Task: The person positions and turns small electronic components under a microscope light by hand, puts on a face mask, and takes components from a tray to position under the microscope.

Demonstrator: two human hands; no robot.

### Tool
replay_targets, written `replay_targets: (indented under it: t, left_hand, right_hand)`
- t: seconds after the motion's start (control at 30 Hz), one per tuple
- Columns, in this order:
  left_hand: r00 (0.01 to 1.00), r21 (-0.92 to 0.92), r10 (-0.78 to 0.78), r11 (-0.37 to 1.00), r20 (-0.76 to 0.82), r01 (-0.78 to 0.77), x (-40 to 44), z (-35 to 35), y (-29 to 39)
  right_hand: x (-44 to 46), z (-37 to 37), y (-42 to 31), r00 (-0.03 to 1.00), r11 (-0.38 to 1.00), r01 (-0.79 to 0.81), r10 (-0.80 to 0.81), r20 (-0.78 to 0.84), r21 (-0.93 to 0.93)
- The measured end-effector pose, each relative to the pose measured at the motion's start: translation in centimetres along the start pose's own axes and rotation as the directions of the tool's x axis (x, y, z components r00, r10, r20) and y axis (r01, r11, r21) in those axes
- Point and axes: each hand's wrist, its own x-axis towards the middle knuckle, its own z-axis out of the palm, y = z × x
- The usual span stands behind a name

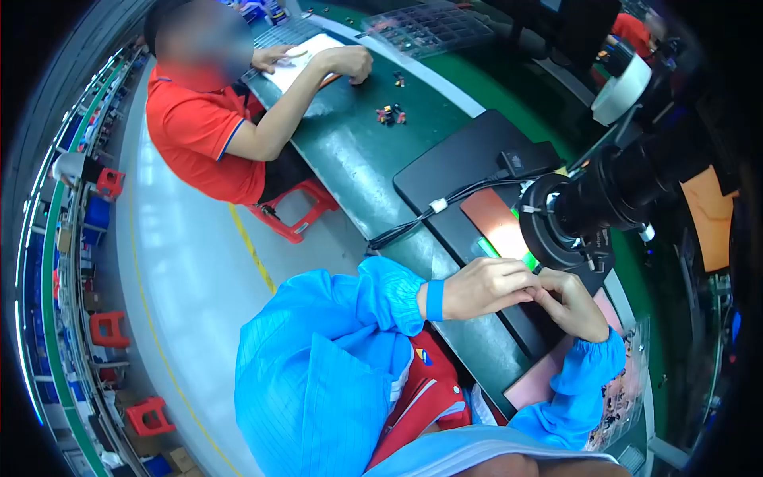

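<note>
My left hand (489,288), with a blue band (435,300) around its wrist, has its fingers closed in a pinch. My right hand (574,306) meets it fingertip to fingertip, also closed. Whatever sits between the fingers is too small or hidden to make out. Both hands are just below the lens end of a black microscope (556,219), over its dark base. Bright light from it falls on a reddish-brown pad (486,213) with green edges beside my left hand.
A black cable bundle (409,225) crosses the green table (338,151). Small dark parts (390,115) lie farther along, near a co-worker (199,131) in red, seated at a white sheet (306,60). A compartment tray (429,30) stands behind. A clear tray (628,389) is at right.
</note>
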Motion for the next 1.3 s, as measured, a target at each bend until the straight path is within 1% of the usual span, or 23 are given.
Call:
replay_targets:
  t: [0.03,0.1,0.17,0.23,0.27,0.3,0.33,0.37,0.4,0.43,0.47,0.57,0.6,0.7,0.73,0.8,0.9,0.97,1.03,1.1,1.17,1.23,1.3]
  left_hand:
    - [1.0,-0.016,0.019,1.0,0.012,-0.019,0.1,-0.2,0.0]
    - [0.985,-0.287,-0.162,0.942,0.066,0.174,0.1,-0.6,0.2]
    - [0.986,-0.255,-0.167,0.953,0.007,0.163,0.8,-1.6,0.4]
    - [0.959,0.023,-0.279,0.96,0.045,0.278,0.4,-2.4,-1.7]
    - [0.973,0.164,-0.232,0.959,-0.011,0.231,0.6,-2.7,-2.5]
    - [0.982,0.302,-0.178,0.934,-0.067,0.19,1.1,-3.0,-3.4]
    - [0.981,0.299,-0.167,0.935,-0.1,0.19,1.2,-3.0,-3.8]
    - [0.977,0.301,-0.159,0.933,-0.141,0.195,1.2,-2.9,-3.9]
    - [0.973,0.301,-0.19,0.927,-0.131,0.222,0.9,-2.8,-4.1]
    - [0.966,0.307,-0.222,0.918,-0.131,0.253,0.8,-2.6,-4.3]
    - [0.975,0.316,-0.167,0.926,-0.146,0.206,0.9,-2.5,-4.2]
    - [0.97,0.305,-0.194,0.924,-0.144,0.23,0.5,-2.4,-4.7]
    - [0.959,0.27,-0.246,0.923,-0.137,0.275,0.5,-2.4,-4.6]
    - [0.967,0.251,-0.222,0.936,-0.125,0.247,0.4,-2.5,-4.5]
    - [0.963,0.219,-0.233,0.941,-0.137,0.258,0.5,-2.4,-4.4]
    - [0.975,0.271,-0.182,0.939,-0.127,0.211,0.6,-2.5,-4.5]
    - [0.979,0.263,-0.163,0.946,-0.123,0.19,0.7,-2.5,-4.4]
    - [0.979,0.244,-0.156,0.952,-0.129,0.184,0.8,-2.4,-4.5]
    - [0.981,0.218,-0.164,0.958,-0.107,0.184,0.6,-2.5,-4.3]
    - [0.979,0.216,-0.183,0.956,-0.087,0.198,0.2,-2.3,-4.8]
    - [0.99,0.234,-0.107,0.964,-0.094,0.126,0.2,-2.2,-5.1]
    - [0.985,0.199,-0.146,0.967,-0.092,0.161,0.2,-2.1,-5.0]
    - [0.985,0.238,-0.157,0.956,-0.078,0.171,0.0,-2.1,-5.2]
  right_hand:
    - [-0.2,0.1,0.4,0.998,0.995,0.064,-0.064,-0.005,0.076]
    - [-0.2,-0.2,0.8,0.987,0.983,0.153,-0.157,0.032,0.103]
    - [-0.8,-0.8,0.7,0.996,0.994,0.092,-0.093,-0.002,0.059]
    - [-1.9,-2.5,2.0,0.981,0.997,-0.02,0.034,-0.191,0.077]
    - [-2.1,-4.7,3.4,0.97,0.962,-0.146,0.094,-0.223,-0.23]
    - [-2.2,-6.8,5.1,0.954,0.972,-0.12,0.056,-0.295,-0.201]
    - [-2.7,-8.3,8.8,0.896,0.961,-0.194,0.091,-0.435,-0.199]
    - [-3.8,-10.1,12.4,0.776,0.857,-0.413,0.155,-0.611,-0.308]
    - [-4.4,-11.3,14.2,0.605,0.709,-0.655,0.285,-0.743,-0.262]
    - [-4.9,-12.5,17.5,0.435,0.581,-0.794,0.337,-0.835,-0.179]
    - [-5.2,-13.5,20.5,0.304,0.467,-0.877,0.364,-0.88,-0.109]
    - [-5.8,-13.7,24.7,0.185,0.461,-0.887,0.316,-0.931,-0.019]
    - [-5.8,-13.8,25.1,0.212,0.426,-0.905,0.427,-0.879,-0.012]
    - [-5.2,-13.2,24.8,0.277,0.387,-0.905,0.228,-0.933,-0.174]
    - [-4.9,-13.3,24.9,0.268,0.387,-0.907,0.222,-0.937,-0.167]
    - [-4.3,-13.1,24.8,0.295,0.539,-0.828,0.185,-0.938,-0.154]
    - [-4.2,-13.3,24.0,0.335,0.611,-0.78,0.23,-0.914,-0.133]
    - [-3.7,-13.5,23.8,0.304,0.659,-0.742,0.161,-0.939,-0.127]
    - [-3.3,-13.9,21.7,0.515,0.838,-0.521,0.157,-0.843,-0.162]
    - [-2.7,-11.8,14.0,0.559,0.943,-0.331,0.219,-0.8,0.027]
    - [-2.5,-9.2,7.6,0.746,0.948,-0.318,0.263,-0.612,0.02]
    - [-1.4,-5.4,6.0,0.869,0.98,-0.183,0.124,-0.478,-0.079]
    - [0.1,-1.5,6.6,0.895,0.975,-0.059,-0.044,-0.445,-0.215]
